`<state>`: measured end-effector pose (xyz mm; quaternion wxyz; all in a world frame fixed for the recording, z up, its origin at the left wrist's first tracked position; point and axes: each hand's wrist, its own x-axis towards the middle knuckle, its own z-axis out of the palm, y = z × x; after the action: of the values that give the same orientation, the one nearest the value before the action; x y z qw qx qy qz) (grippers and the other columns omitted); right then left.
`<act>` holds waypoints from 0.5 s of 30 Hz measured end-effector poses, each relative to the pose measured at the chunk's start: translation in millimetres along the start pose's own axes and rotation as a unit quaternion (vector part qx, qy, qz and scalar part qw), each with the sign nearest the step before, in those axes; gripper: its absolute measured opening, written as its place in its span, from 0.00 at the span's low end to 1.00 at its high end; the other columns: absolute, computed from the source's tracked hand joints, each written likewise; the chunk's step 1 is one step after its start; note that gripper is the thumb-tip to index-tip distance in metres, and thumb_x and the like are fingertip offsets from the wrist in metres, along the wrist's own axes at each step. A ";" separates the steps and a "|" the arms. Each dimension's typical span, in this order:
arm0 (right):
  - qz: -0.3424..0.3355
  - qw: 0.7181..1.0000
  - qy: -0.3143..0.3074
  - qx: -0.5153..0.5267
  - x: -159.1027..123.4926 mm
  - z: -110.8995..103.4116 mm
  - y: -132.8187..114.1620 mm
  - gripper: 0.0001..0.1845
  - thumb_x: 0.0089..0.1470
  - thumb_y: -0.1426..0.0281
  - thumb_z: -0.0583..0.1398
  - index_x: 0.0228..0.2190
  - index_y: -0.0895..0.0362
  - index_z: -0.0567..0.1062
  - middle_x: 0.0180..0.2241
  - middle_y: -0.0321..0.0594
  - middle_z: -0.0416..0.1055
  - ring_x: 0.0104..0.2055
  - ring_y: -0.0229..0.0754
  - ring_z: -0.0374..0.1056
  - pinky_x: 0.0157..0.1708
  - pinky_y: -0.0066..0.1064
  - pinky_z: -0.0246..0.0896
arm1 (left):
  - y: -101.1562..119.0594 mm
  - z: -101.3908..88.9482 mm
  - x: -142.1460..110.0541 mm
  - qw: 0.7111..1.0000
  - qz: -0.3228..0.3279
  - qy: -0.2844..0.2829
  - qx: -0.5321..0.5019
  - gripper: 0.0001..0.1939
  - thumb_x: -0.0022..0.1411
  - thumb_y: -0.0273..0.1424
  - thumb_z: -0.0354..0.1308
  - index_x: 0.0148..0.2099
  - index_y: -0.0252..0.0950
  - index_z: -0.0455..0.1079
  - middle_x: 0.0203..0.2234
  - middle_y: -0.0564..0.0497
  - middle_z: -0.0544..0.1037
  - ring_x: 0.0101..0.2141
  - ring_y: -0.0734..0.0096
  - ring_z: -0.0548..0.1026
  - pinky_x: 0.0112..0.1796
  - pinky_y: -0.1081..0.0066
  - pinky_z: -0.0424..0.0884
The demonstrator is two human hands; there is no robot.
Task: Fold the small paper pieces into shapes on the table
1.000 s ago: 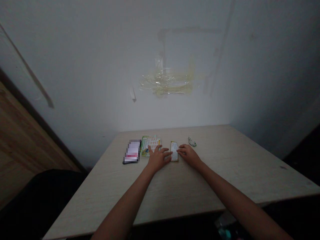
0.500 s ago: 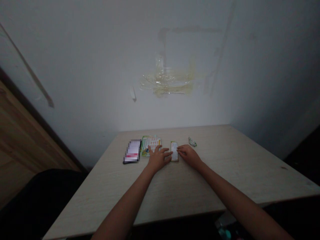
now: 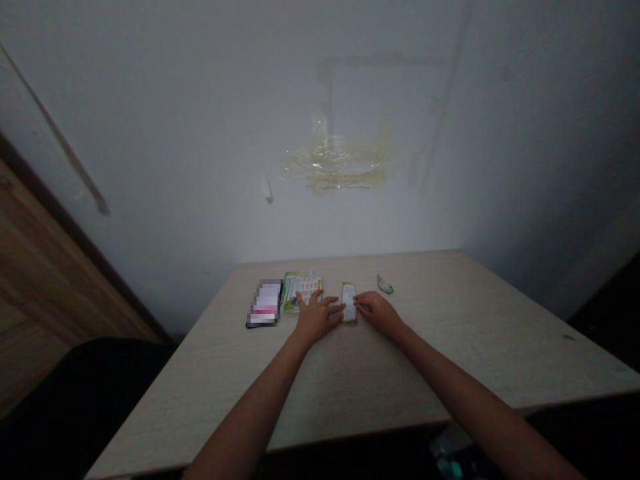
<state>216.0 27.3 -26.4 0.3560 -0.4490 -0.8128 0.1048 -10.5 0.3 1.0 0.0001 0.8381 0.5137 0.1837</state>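
Note:
A small narrow packet [image 3: 349,300] with a white label and yellowish edges lies flat on the pale wooden table [image 3: 450,347]. My left hand [image 3: 316,317] rests flat beside it with fingers spread, its fingertips touching the packet's left edge. My right hand [image 3: 379,310] lies on the other side, fingers stretched toward the packet's right edge and touching it. A green and white printed sheet [image 3: 301,289] lies just beyond my left hand, partly under its fingers.
A dark phone [image 3: 265,303] with a lit screen lies left of the printed sheet. A small crumpled clear wrapper [image 3: 385,285] sits further back on the right. The wall [image 3: 200,167] behind carries old tape residue [image 3: 334,165]. A dark chair back [image 3: 75,393] stands lower left.

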 end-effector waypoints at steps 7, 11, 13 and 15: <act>0.007 1.000 -0.010 -0.004 0.4 -1.8 -2.2 0.12 0.58 0.69 0.58 0.40 0.56 0.80 0.44 0.45 0.77 0.49 0.45 0.70 0.52 0.38 0.62 | -0.3 0.1 -0.1 1.000 0.002 -0.001 0.003 0.16 0.63 0.47 0.53 0.53 0.65 0.69 0.56 0.60 0.72 0.62 0.46 0.55 0.52 0.24 0.25; 0.006 1.000 -0.013 0.009 0.5 -1.1 1.7 0.13 0.58 0.69 0.57 0.43 0.55 0.79 0.45 0.44 0.77 0.49 0.45 0.70 0.53 0.39 0.61 | 0.8 -1.5 -0.5 1.000 -0.002 -0.005 0.003 0.16 0.63 0.47 0.52 0.53 0.65 0.69 0.56 0.60 0.72 0.62 0.46 0.54 0.52 0.24 0.25; 0.010 1.000 -0.013 0.011 1.2 -0.9 2.7 0.13 0.58 0.70 0.57 0.43 0.55 0.79 0.45 0.44 0.77 0.49 0.45 0.70 0.53 0.39 0.61 | 1.5 -2.3 -0.5 1.000 -0.007 -0.009 0.004 0.16 0.63 0.47 0.53 0.53 0.64 0.69 0.56 0.60 0.72 0.62 0.46 0.54 0.52 0.24 0.24; 0.011 1.000 -0.014 0.004 1.9 -1.1 2.0 0.13 0.58 0.70 0.57 0.42 0.55 0.79 0.44 0.44 0.77 0.49 0.45 0.70 0.53 0.39 0.61 | 2.2 -2.7 -0.5 1.000 -0.012 -0.012 0.005 0.17 0.63 0.47 0.53 0.53 0.64 0.69 0.57 0.60 0.71 0.63 0.46 0.54 0.53 0.25 0.23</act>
<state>217.4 29.8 -25.7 0.3451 -0.4552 -0.8122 0.1183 -9.6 -1.7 3.8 0.0040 0.8342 0.5242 0.1713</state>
